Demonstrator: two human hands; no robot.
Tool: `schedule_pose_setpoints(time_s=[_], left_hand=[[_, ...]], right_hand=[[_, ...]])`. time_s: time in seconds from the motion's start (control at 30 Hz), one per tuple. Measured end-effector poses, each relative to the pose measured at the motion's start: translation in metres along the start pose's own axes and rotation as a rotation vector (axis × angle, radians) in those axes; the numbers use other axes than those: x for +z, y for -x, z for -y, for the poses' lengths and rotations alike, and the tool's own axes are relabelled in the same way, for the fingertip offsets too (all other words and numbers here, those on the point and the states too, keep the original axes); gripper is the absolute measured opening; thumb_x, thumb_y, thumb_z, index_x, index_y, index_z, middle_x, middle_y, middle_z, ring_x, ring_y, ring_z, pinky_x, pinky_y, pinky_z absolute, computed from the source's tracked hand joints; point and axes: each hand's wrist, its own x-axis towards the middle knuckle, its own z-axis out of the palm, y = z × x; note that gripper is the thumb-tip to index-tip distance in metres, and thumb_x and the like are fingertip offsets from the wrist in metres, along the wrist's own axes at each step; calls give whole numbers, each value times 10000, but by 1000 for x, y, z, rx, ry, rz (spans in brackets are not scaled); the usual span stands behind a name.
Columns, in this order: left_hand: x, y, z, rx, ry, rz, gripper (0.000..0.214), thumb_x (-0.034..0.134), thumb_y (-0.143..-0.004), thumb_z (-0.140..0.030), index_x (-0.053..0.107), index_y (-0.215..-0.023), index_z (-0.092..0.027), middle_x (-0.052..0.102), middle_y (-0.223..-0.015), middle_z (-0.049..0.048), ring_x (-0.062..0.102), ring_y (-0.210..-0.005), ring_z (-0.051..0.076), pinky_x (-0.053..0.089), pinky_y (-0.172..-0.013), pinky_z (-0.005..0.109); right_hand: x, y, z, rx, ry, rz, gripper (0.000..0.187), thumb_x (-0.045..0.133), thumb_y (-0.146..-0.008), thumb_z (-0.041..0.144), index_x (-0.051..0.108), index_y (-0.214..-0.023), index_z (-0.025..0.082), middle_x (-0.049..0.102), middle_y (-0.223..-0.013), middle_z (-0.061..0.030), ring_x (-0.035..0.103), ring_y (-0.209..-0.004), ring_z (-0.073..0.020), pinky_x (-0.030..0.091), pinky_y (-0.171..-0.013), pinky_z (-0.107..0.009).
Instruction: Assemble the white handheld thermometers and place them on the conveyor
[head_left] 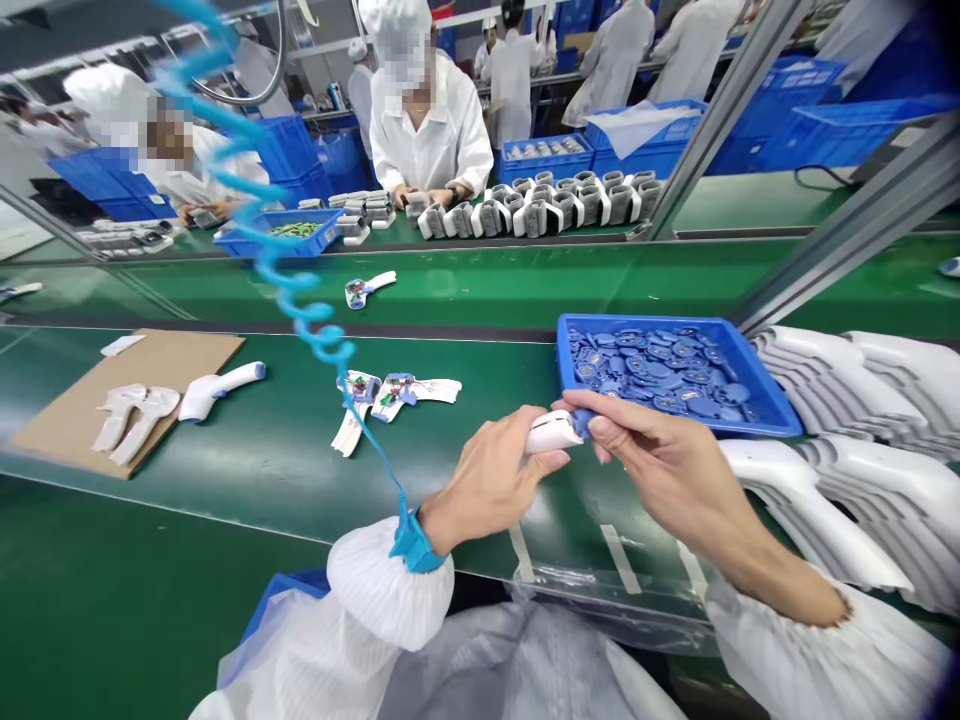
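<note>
The left hand (491, 480) curls closed around the nose of a white plastic housing (553, 433), and the right hand (660, 470) pinches the same piece between thumb and fingers, with a blue part (582, 422) showing at its tip. Both are just beside a blue tray (675, 332) of blue discs (652, 375) on the green tabletop (247, 500). A blue wrist strap (414, 545) circles the left wrist. Print on the nearby circuit boards (397, 395) is too small to read.
</note>
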Motion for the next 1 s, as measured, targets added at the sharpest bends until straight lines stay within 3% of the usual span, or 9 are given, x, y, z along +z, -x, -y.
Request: schedule_pose_setpoints(time_s=[0.2, 0.33, 0.5, 0.6, 0.67, 0.77, 0.87, 0.93, 1.0], left_hand=[[-1, -1, -2, 2, -101, 24, 335, 490, -1052, -385, 497, -1340, -213, 708, -1187, 70, 676, -1004, 266, 468, -805, 358], [-3, -1, -3, -17, -191, 106, 341, 454, -1066, -384, 463, -1354, -201, 716, -1169, 78, 684, -963, 274, 459, -779, 366], [-3, -4, -2, 25, -363, 81, 348, 430, -1079, -361, 424, -1372, -173, 683, -1260, 104, 656, -1089, 310, 449, -890, 429], [-1, -7, 0, 44, -366, 116, 327, 380, -1094, -362, 440, -1350, -167, 695, -1236, 98, 672, -1013, 286, 455, -863, 419], [2, -10, 2, 42, -413, 105, 311, 358, -1098, -383, 497, -1272, -166, 714, -1171, 96, 680, -944, 279, 455, -832, 410], [6, -11, 4, 17, -549, 58, 317, 421, -1072, -446, 572, -1117, -171, 734, -1008, 92, 683, -843, 293, 445, -757, 397], [15, -4, 9, 52, -562, 5, 288, 518, -1035, -467, 612, -1078, -199, 735, -953, 59, 684, -844, 275, 443, -744, 366], [25, 1, 16, 62, -495, -153, 258, 538, -1032, -458, 630, -1032, -217, 731, -975, 38, 674, -913, 239, 445, -785, 335], [35, 4, 26, -24, -451, -396, 298, 525, -1037, -435, 627, -876, -206, 711, -869, 29, 651, -847, 194, 424, -749, 299]], right_hand=[[5, 4, -2, -67, 77, 32, 411, 555, -978, 413, 746, -1296, 237, 781, -1090, -51, 619, -643, -131, 572, -651, -285], [8, 6, -14, -156, 149, 101, 452, 518, -965, 327, 702, -1362, 212, 757, -1204, -68, 711, -816, -184, 593, -713, -313], [10, 8, -17, -129, 175, 39, 447, 520, -987, 357, 704, -1348, 169, 781, -978, -57, 665, -678, -153, 572, -663, -293], [13, 7, -14, -108, 154, 46, 460, 511, -993, 380, 697, -1351, 160, 736, -771, -19, 624, -587, -142, 540, -601, -273], [18, 8, -14, -110, 165, 48, 426, 503, -993, 371, 723, -1294, 165, 746, -809, -28, 641, -609, -142, 543, -621, -268], [26, 14, -20, -90, 211, -52, 368, 493, -998, 378, 755, -1150, 169, 755, -859, -43, 637, -605, -137, 540, -647, -268], [28, 23, -30, -4, 227, -106, 361, 488, -1009, 414, 730, -1147, 185, 747, -850, -30, 638, -615, -144, 526, -657, -277], [26, 28, -37, 54, 210, -75, 337, 501, -1012, 439, 705, -1148, 208, 750, -883, -26, 670, -691, -163, 525, -687, -285], [27, 33, -40, 70, 189, -15, 275, 534, -1008, 424, 680, -1125, 224, 747, -903, -20, 681, -745, -173, 523, -705, -286]])
